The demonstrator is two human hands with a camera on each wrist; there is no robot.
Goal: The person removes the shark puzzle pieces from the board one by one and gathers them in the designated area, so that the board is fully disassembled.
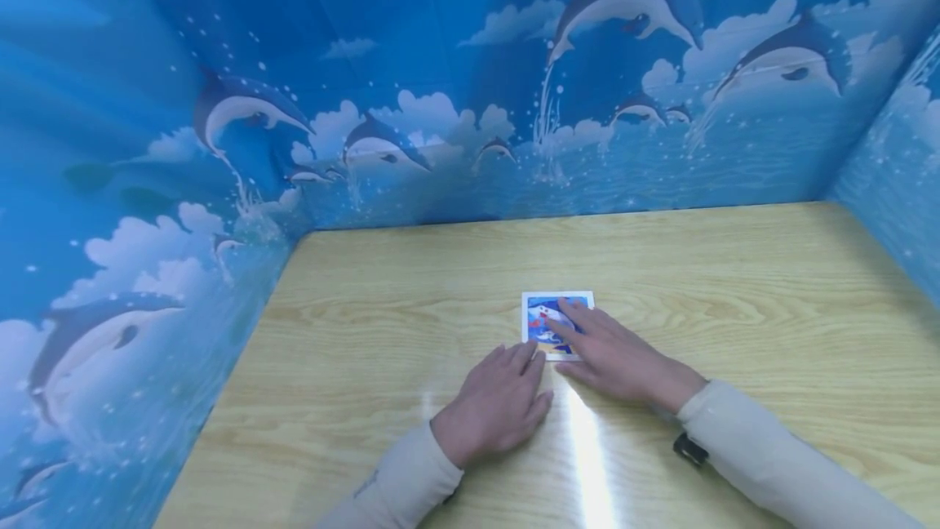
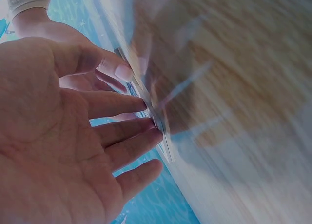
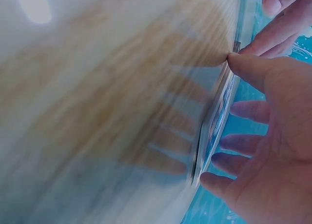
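Observation:
A small square picture (image 1: 540, 326) with a white border lies flat on the wooden table, printed with a blue sea scene. My right hand (image 1: 615, 353) reaches over its right part, fingers spread on the print and covering some of it. The thumb sits by the near edge. At the near left corner, the fingertips of my left hand (image 1: 499, 402) touch the border, the fingers fairly straight. In the left wrist view, the left fingers (image 2: 129, 104) meet the picture's thin side. The right wrist view shows the right thumb (image 3: 248, 70) at one corner of the raised edge.
The light wood table (image 1: 396, 292) reaches back to a blue dolphin-print curtain (image 1: 441, 153), which also hangs along the left and right sides. A bright light streak (image 1: 587, 447) reflects off the tabletop between the forearms. Pale sleeves cover both arms.

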